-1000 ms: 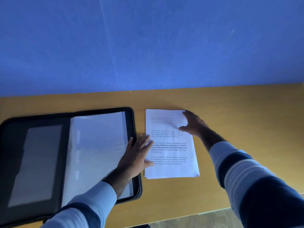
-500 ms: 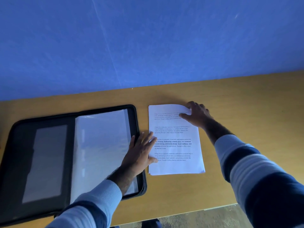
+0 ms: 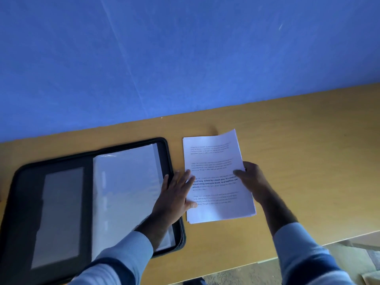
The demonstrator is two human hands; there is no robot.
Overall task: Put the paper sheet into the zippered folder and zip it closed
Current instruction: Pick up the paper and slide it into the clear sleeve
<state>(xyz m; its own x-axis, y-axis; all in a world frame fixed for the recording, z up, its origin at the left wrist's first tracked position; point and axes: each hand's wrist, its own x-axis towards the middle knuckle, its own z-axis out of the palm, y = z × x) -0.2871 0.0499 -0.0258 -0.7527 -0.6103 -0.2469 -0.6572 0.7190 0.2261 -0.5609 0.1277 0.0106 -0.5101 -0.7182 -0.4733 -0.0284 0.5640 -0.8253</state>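
A black zippered folder [image 3: 26, 182] lies open flat on the left of the wooden table, with clear plastic sleeves [image 3: 125, 188] on its right half. To its right lies a small stack of white printed paper [image 3: 213, 161]. My right hand [image 3: 253, 179] pinches the top sheet at its right edge, thumb on top, and the sheet's far right corner is lifted off the stack. My left hand [image 3: 176, 194] lies flat with fingers spread, across the folder's right rim and the left edge of the paper.
The wooden table [image 3: 308, 140] runs along a blue wall [image 3: 185, 48]. Its near edge crosses the lower right, with floor [image 3: 236, 276] below it.
My right hand has slid from the paper's far right corner down to the middle of its right edge and lifted the top sheet. My left hand has stayed in place.
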